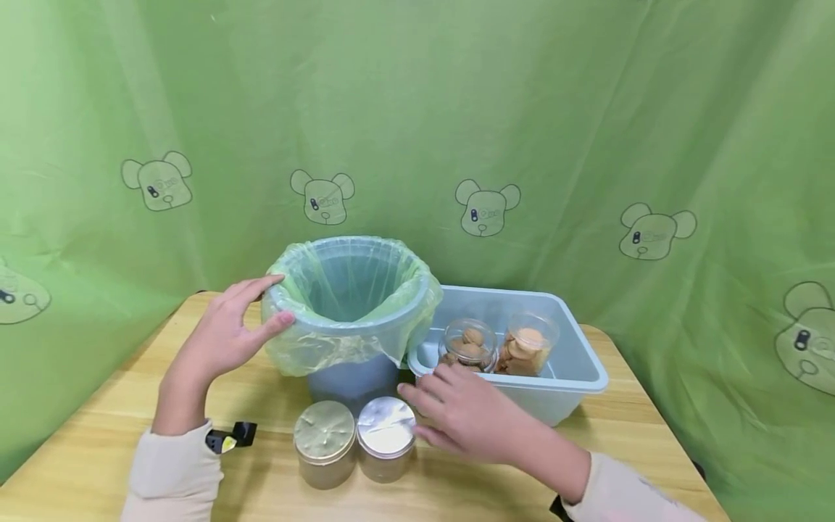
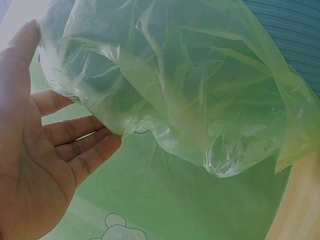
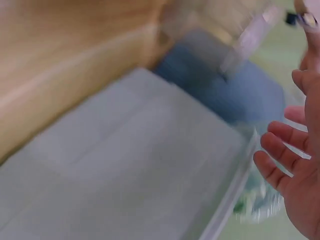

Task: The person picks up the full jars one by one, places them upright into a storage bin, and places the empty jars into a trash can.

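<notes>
A blue bin lined with a pale green plastic bag stands at centre left. My left hand is at the bin's left rim; in the left wrist view its extended fingers touch the bag's folded-over edge. Toward me are two jars side by side, one with a gold foil top and one with a silver foil top. My right hand, its fingers loosely bent and holding nothing, hovers just right of the silver-topped jar, in front of the blue basket.
Inside the basket are a clear jar of round brown pieces and a clear tub of tan, biscuit-like pieces. The basket stands right against the bin's right side. A green curtain hangs behind the wooden table.
</notes>
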`<control>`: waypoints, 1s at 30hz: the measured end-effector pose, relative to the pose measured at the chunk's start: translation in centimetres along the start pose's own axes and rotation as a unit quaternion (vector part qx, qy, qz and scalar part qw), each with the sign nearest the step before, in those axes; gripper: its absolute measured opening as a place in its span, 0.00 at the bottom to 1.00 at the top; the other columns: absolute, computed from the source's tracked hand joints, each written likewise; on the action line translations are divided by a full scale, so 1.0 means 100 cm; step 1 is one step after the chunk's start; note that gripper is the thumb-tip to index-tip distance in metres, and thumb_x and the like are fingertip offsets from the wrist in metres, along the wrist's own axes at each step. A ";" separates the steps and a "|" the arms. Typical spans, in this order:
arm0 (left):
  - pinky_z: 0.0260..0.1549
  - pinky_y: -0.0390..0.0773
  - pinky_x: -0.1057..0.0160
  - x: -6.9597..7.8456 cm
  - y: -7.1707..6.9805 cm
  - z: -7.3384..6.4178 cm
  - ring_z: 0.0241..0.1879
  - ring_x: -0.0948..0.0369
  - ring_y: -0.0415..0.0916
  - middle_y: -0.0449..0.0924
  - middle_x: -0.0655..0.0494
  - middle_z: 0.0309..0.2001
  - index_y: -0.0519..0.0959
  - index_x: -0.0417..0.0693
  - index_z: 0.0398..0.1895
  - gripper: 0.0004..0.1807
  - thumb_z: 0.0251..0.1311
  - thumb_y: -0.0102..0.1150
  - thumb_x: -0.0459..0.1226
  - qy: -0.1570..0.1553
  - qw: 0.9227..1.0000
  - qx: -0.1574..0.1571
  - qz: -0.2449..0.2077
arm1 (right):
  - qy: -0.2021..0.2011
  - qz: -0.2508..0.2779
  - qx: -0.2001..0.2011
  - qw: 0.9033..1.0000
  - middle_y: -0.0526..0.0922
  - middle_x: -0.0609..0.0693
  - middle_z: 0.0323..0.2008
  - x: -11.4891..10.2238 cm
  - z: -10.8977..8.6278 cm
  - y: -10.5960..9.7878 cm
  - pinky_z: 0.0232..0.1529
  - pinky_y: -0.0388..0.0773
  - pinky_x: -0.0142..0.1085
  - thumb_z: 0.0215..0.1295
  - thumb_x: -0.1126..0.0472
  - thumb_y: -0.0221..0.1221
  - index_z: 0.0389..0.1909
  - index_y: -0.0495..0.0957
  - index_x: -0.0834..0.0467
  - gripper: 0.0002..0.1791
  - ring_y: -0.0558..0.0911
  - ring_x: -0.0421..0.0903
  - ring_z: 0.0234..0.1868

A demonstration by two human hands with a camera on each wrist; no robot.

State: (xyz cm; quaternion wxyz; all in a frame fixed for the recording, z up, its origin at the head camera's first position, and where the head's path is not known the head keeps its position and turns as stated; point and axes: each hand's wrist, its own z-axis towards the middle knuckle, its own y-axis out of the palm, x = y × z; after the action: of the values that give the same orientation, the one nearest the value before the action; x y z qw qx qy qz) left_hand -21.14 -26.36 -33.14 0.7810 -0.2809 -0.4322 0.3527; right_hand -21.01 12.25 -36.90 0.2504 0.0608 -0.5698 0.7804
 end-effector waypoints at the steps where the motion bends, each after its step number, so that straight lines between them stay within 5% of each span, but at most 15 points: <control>1: 0.64 0.60 0.28 0.000 0.000 0.000 0.69 0.35 0.63 0.68 0.36 0.70 0.67 0.49 0.76 0.38 0.68 0.61 0.55 0.001 1.000 0.000 0.001 | -0.010 -0.006 -0.014 1.000 0.82 0.48 0.48 -0.004 0.002 0.003 0.53 0.78 0.41 0.72 0.42 0.59 0.65 0.76 0.58 0.30 0.78 0.47 0.46; 6: 0.64 0.61 0.28 0.001 -0.001 0.001 0.69 0.35 0.63 0.68 0.37 0.70 0.67 0.49 0.76 0.37 0.68 0.61 0.54 0.004 1.000 0.002 0.002 | -0.044 -0.015 -0.072 0.996 0.76 0.50 0.59 -0.022 0.006 0.020 0.54 0.77 0.40 0.71 0.36 0.57 0.73 0.67 0.51 0.36 0.76 0.48 0.50; 14: 0.64 0.60 0.28 -0.001 0.001 0.000 0.69 0.35 0.63 0.69 0.37 0.70 0.67 0.49 0.76 0.37 0.68 0.62 0.54 0.004 1.000 0.005 0.000 | -0.023 0.001 -0.100 0.995 0.63 0.59 0.74 -0.032 0.010 0.037 0.67 0.70 0.54 0.66 0.27 0.55 0.81 0.53 0.44 0.48 0.70 0.60 0.69; 22: 0.64 0.60 0.28 -0.002 0.005 -0.001 0.69 0.36 0.64 0.69 0.37 0.70 0.68 0.50 0.75 0.36 0.68 0.62 0.53 0.007 1.000 0.009 -0.005 | -0.031 0.046 -0.129 0.990 0.61 0.61 0.76 -0.024 0.016 0.050 0.69 0.68 0.54 0.72 0.29 0.49 0.83 0.50 0.46 0.46 0.66 0.60 0.72; 30: 0.63 0.60 0.28 -0.003 0.004 0.000 0.68 0.36 0.64 0.70 0.37 0.70 0.68 0.51 0.75 0.36 0.68 0.62 0.53 0.011 1.000 0.011 -0.003 | -0.030 0.072 -0.109 0.991 0.68 0.57 0.70 -0.021 0.019 0.054 0.61 0.73 0.47 0.72 0.33 0.52 0.78 0.59 0.46 0.39 0.70 0.54 0.62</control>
State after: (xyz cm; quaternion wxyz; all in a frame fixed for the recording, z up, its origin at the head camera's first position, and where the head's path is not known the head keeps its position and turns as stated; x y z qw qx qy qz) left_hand -21.44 -26.37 -33.61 0.7898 -0.2746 -0.4208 0.3518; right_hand -22.00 8.60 -41.67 0.1819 0.0153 -0.6612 0.7277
